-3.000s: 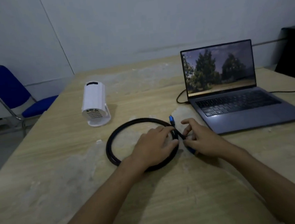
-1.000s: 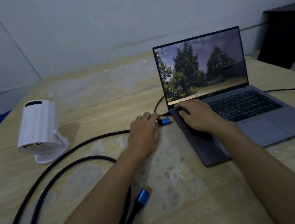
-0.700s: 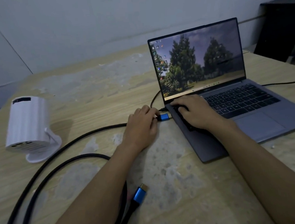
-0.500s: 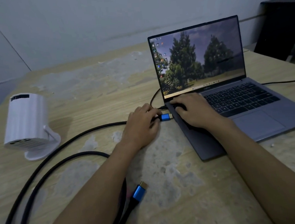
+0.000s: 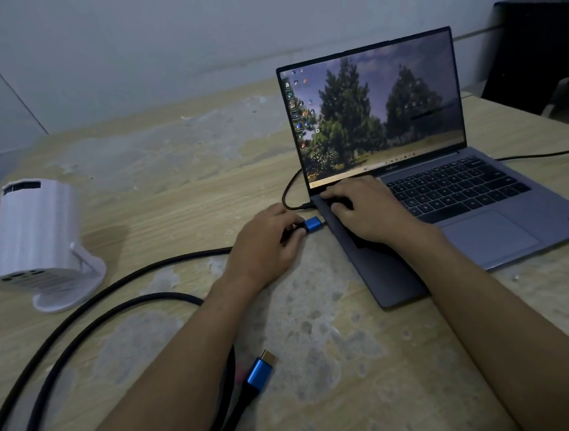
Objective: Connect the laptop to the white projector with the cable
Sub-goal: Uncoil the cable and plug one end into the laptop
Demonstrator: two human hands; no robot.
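Note:
The grey laptop (image 5: 498,238) stands open at the right with a tree picture on its screen. My left hand (image 5: 265,244) grips the blue plug (image 5: 312,224) of the black cable (image 5: 111,292), its tip close to the laptop's left edge; whether it touches is unclear. My right hand (image 5: 368,208) presses flat on the laptop's near left keyboard corner. The cable's other blue plug (image 5: 260,372) lies loose on the table under my left forearm. The white projector (image 5: 38,243) sits at the left on its round foot, apart from the cable.
A thin black lead (image 5: 290,194) runs into the laptop's left side near the hinge; another (image 5: 546,154) trails off right. The wooden table (image 5: 183,176) has worn pale patches. A dark cabinet (image 5: 544,51) stands at the back right by the wall.
Three seconds ago both hands were on the coiled cable. The coil is now unrolled, and over the last second my left hand has held the blue plug by the laptop's edge with little movement.

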